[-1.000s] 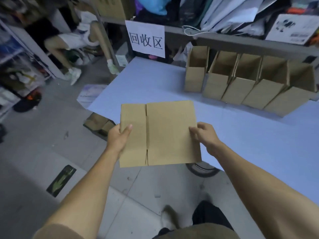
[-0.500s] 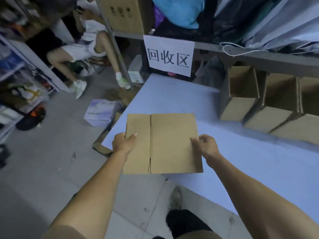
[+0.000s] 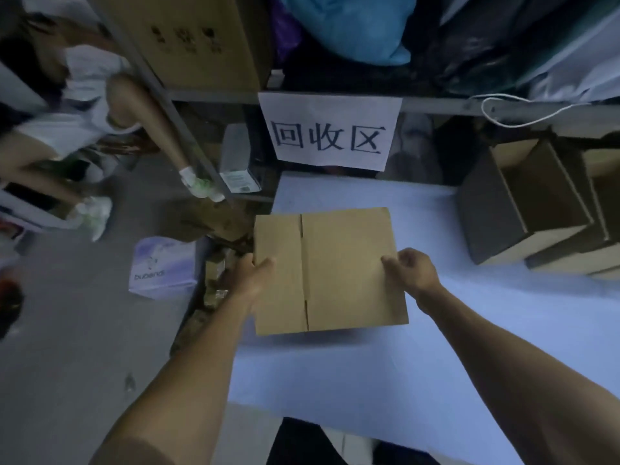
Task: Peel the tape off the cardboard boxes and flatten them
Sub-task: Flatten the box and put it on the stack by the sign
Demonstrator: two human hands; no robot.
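A flattened brown cardboard box (image 3: 342, 270) lies flat between my hands, over the left part of the pale blue table (image 3: 469, 347). My left hand (image 3: 250, 275) grips its left edge, thumb on top. My right hand (image 3: 411, 271) pinches its right edge with curled fingers. A seam runs down the box left of its middle. Several open, unflattened cardboard boxes (image 3: 523, 209) stand in a row at the right of the table.
A white paper sign (image 3: 330, 130) hangs from the shelf rail behind the table. A white and purple carton (image 3: 164, 266) and cardboard scraps (image 3: 214, 283) lie on the floor at left. A seated person's legs (image 3: 100, 135) are at far left.
I have stepped forward and left along the table with the flattened box still held in both hands. The sign and shelf are nearer, and the row of open boxes has slid to the right edge.
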